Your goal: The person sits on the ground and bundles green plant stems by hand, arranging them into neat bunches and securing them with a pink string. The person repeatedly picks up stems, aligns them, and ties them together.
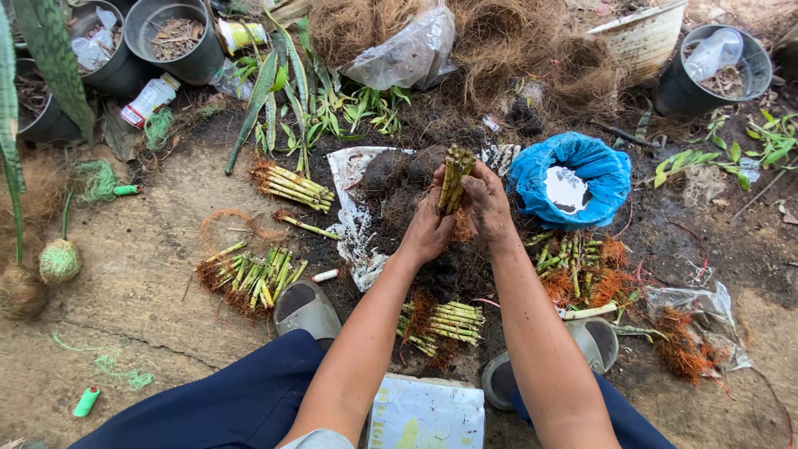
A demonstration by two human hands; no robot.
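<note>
Bare concrete ground (pixel 141 299), dirt-strewn, runs under everything. Nearest, at 6 o'clock: white printed sheet (pixel 426 413) between two grey sandals (pixel 306 309). Open concrete only at 8 o'clock. Cut stem bundles (pixel 249 278) ring the centre, at 9, 6 and 3 o'clock. Left hand (pixel 426 231) and right hand (pixel 486 204) close together, both wrapped around an upright stem bundle (pixel 455 177) over a soil heap (pixel 391 179). Blue bag (pixel 573 175) at 2 o'clock; black pots (pixel 179 37) and coir fibre (pixel 499 37) crowd 12 o'clock.
</note>
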